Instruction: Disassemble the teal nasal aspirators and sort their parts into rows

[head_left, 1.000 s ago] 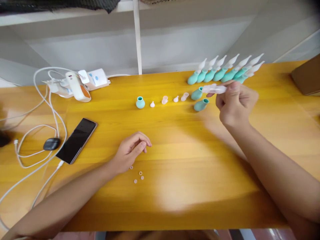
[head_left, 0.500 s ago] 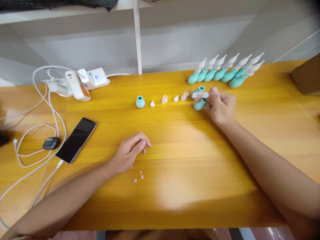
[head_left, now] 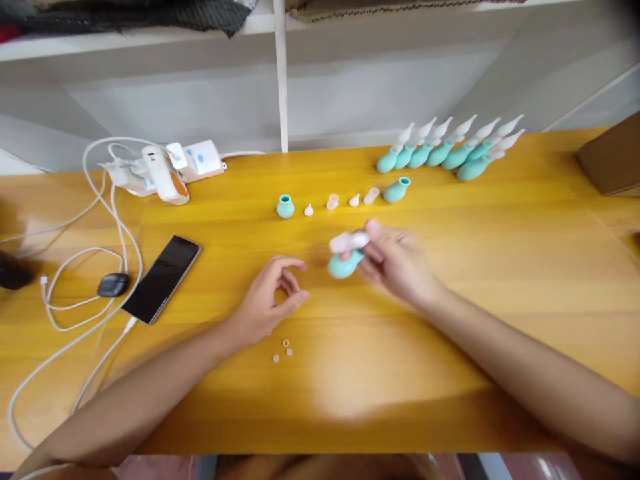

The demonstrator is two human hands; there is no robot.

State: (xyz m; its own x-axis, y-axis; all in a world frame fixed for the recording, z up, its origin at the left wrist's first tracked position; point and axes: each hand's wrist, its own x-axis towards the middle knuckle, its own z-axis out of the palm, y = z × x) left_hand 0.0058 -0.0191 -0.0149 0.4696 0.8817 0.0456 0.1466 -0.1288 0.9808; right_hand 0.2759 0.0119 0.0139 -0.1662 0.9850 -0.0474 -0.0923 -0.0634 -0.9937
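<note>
My right hand (head_left: 395,263) holds a teal bulb (head_left: 342,266) and a translucent white tip (head_left: 349,242) over the middle of the yellow table (head_left: 450,320); both are blurred. My left hand (head_left: 270,303) rests on the table just left of them, fingers loosely curled and apart, holding nothing. Three tiny pale rings (head_left: 283,351) lie by its wrist. Further back stand a teal bulb (head_left: 285,206), small white parts (head_left: 345,200) in a line and another teal bulb (head_left: 397,190). A row of assembled teal-and-white pieces (head_left: 450,150) lies at the back right.
A black phone (head_left: 163,278), a dark earbud case (head_left: 113,285), white cables (head_left: 75,267) and chargers (head_left: 165,170) occupy the left side. A brown box (head_left: 613,160) sits at the far right edge. A white shelf upright (head_left: 281,73) rises behind the table.
My right hand picked up a teal bulb near the back row and brought it, with the white tip, toward the table's middle near my left hand. My left hand's fingers opened slightly.
</note>
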